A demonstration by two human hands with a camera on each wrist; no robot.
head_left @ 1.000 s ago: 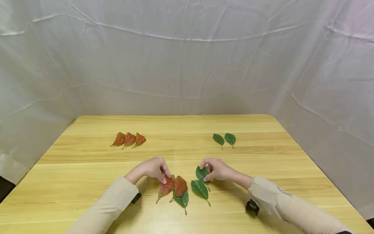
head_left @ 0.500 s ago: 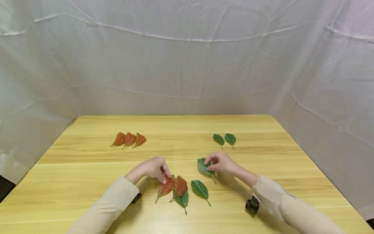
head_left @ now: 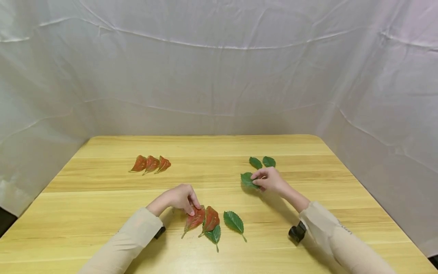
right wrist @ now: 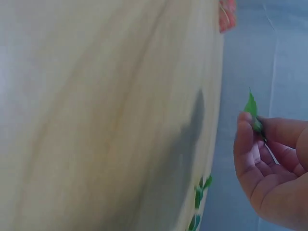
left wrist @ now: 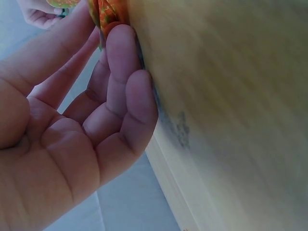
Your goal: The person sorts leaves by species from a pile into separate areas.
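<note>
My left hand pinches a red leaf between thumb and fingers, low at the table's near middle. A second red leaf lies beside it, partly over a green leaf. In the left wrist view the held leaf looks orange at the fingertips. My right hand holds a green leaf by thumb and fingertips, raised off the table, as the right wrist view shows with the leaf. Just beyond it lie two green leaves, one left and one right.
Another green leaf lies alone near the middle front of the wooden table. At the back left, three red leaves overlap in a row. Pale cloth hangs behind and at both sides.
My right hand has lifted the green leaf from beside the lone one and carried it away, rightward, to just short of the two far green leaves. My left hand has barely moved.
</note>
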